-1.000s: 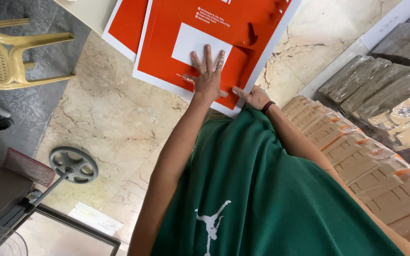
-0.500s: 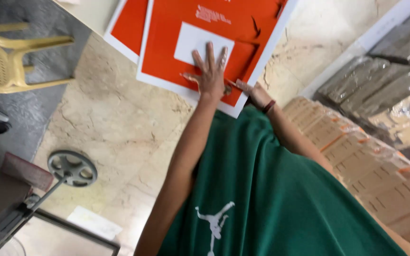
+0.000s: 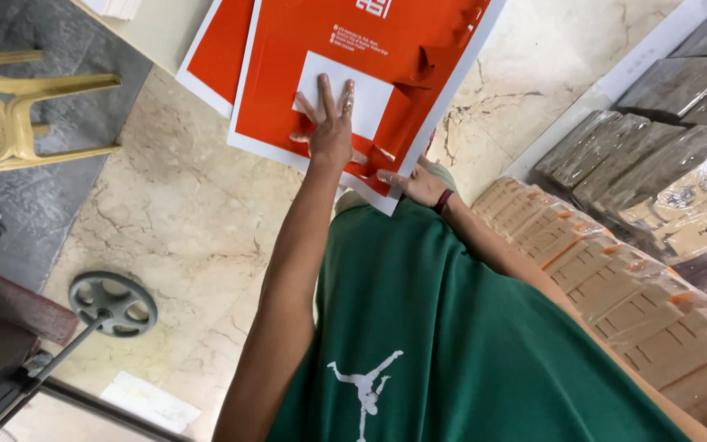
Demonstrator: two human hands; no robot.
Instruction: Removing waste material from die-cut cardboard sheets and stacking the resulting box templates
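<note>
head view, left to right: a yellow plastic chair [image 3: 18, 115] stands at the far left, a grey handwheel [image 3: 113, 304] on its rod lies lower down over the marble floor [image 3: 173, 221]. the left hand [image 3: 330, 131] lies flat, fingers spread, pressing on the white patch of the orange printed sheet [image 3: 370, 74], which rests at the edge of the pale table [image 3: 153, 29] on top of another orange sheet [image 3: 218, 41]. just right of it, the right hand [image 3: 416, 185] pinches the sheet's near corner, grip closed on the edge. this looks like the hold-and-fold step on a flat carton blank. the next move calls for steady pressure from the flat palm while the corner comes up cleanly. stacked brown bundles [image 3: 615, 270] line the right.
</note>
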